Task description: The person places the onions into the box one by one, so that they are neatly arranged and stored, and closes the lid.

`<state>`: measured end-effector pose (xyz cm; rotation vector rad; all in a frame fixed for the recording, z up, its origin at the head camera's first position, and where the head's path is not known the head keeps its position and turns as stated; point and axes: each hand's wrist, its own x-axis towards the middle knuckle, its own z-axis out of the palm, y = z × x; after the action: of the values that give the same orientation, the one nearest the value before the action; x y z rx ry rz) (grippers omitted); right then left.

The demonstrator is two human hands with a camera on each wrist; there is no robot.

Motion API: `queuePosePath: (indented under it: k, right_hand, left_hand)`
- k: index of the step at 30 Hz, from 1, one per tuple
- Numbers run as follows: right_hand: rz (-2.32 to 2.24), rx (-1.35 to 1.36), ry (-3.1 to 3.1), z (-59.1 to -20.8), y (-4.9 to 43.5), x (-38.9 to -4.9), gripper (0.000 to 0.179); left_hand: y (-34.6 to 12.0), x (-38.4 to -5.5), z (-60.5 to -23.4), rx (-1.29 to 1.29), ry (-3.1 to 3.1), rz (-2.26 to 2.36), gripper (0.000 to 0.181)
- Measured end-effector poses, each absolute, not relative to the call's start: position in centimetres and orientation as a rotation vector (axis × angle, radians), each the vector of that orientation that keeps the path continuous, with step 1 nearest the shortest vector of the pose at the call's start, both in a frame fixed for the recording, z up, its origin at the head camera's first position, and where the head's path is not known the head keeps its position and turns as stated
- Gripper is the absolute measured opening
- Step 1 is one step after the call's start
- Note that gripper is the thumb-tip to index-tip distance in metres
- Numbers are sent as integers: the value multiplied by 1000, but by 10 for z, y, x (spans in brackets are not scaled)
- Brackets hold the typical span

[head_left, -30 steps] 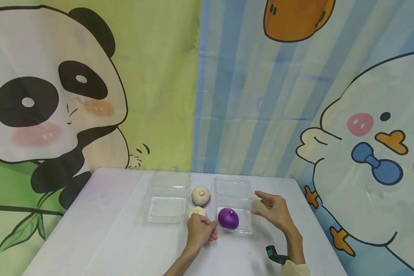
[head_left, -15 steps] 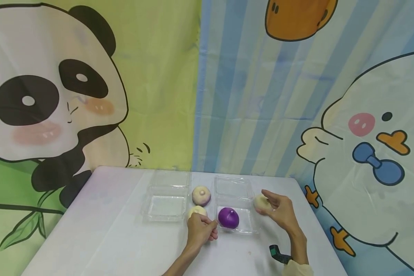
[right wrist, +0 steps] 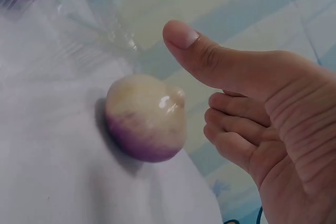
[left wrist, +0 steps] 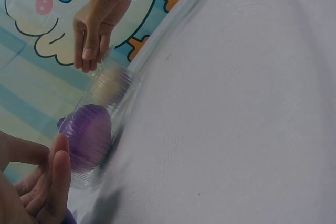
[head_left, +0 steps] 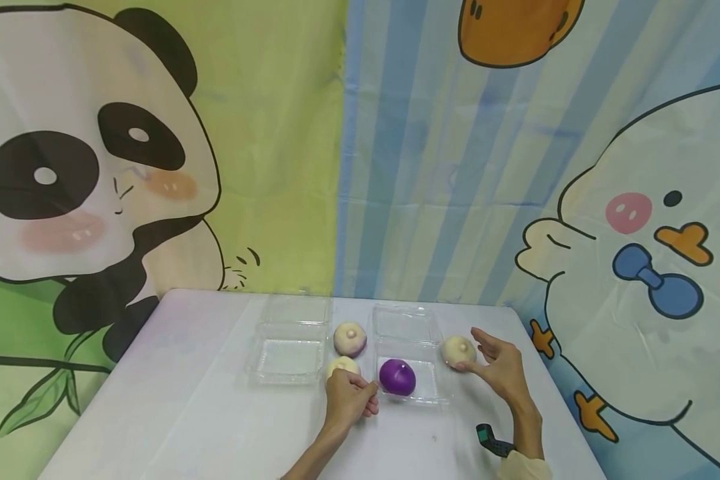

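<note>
My right hand (head_left: 503, 370) is beside a round cream toy turnip (head_left: 458, 351), its thumb and fingers spread. In the right wrist view a gap separates it from that turnip (right wrist: 147, 116), whose lower side is purple. The turnip sits on the table by the right edge of an open clear plastic box (head_left: 429, 390). Inside this box lies a glossy purple toy onion (head_left: 397, 378) with a small tip. My left hand (head_left: 347, 401) rests at the box's left edge, fingertips right at the wall. Another cream ball (head_left: 344, 365) is partly hidden behind it.
A second open clear box (head_left: 291, 363) stands on the left of the white table (head_left: 216, 427). Between the boxes, toward the back, sits a third cream turnip (head_left: 350, 340). Behind the table hangs a printed cloth (head_left: 288, 167) with cartoon animals.
My right hand has moved right, away from the right box, bringing the turnip into view by the box's edge and then drawing off it. My left hand has stayed in place.
</note>
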<state>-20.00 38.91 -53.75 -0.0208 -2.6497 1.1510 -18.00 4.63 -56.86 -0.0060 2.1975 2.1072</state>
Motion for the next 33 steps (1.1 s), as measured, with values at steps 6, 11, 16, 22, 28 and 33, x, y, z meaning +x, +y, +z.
queuePosePath:
  k: [6, 11, 16, 22, 28, 33]
  right_hand:
    - [1170, -72, -2658, -548, 394, -203, 102]
    - [1163, -76, -2659, -556, 395, -204, 103]
    - [1168, -72, -2665, -562, 395, -205, 104]
    - [1186, -86, -2642, -571, 395, -206, 104]
    - [1215, -88, -2633, -576, 396, -208, 104]
    - [1230, -74, -2641, -579, 396, -209, 105]
  left_hand:
    - [46, -180, -569, 0, 2191, 2115, 17]
    - [45, -181, -570, 2, 2190, 2113, 16]
    - [46, -182, -570, 2, 2186, 2114, 16]
    - [47, -181, -570, -10, 2184, 2115, 15]
    - [47, -181, -569, -11, 2186, 2110, 16]
    - [46, -181, -570, 8, 2199, 2100, 16]
